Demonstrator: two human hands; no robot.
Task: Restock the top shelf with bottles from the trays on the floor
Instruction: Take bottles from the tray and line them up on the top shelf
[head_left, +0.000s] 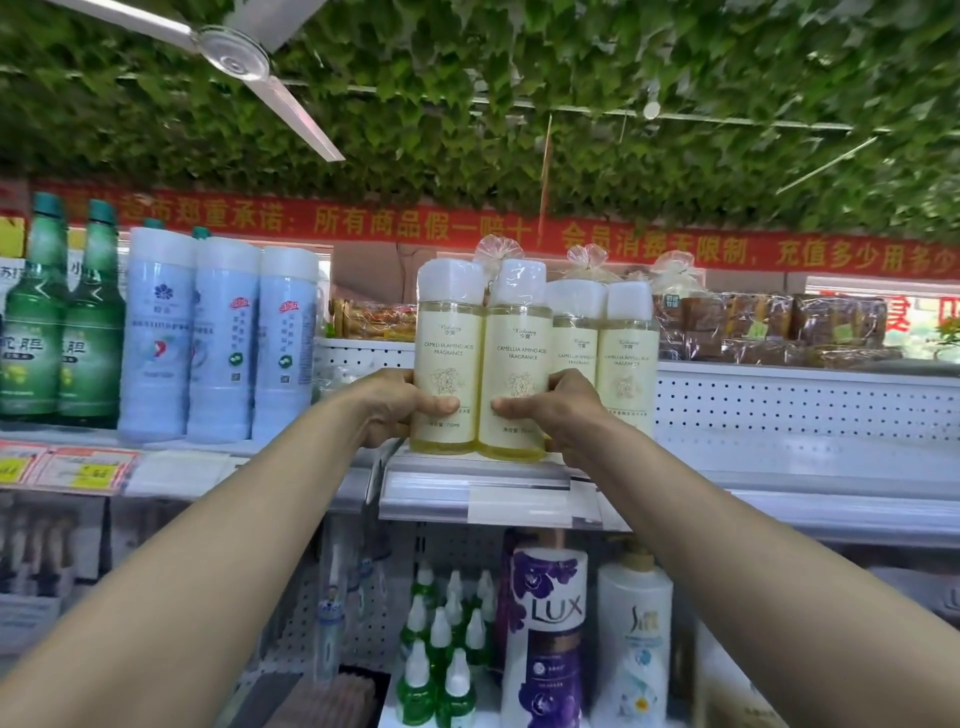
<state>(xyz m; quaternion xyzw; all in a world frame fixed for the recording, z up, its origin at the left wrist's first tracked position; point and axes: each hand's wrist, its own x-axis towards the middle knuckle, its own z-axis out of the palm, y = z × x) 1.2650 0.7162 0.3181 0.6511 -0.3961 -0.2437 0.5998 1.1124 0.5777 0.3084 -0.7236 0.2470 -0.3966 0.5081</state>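
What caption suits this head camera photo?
Left hand and right hand set two camellia bottles on the top shelf.

Bright even light, soft blur, wide-angle bending at edges

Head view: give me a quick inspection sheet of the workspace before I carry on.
Surface: white metal top shelf, clear price strip along its front edge.
Job's things: two pale yellow camellia bottles with white caps, left one and right one, at the shelf edge; two matching bottles behind them to the right.
Clutter: green glass bottles and pale blue bottles to the left.
Grippers: left hand grips the left bottle; right hand grips the right one.
Cables: nothing seen.
Surroundings: leaf-covered ceiling, ceiling fan, red banner, purple LUX bottle on the shelf below.
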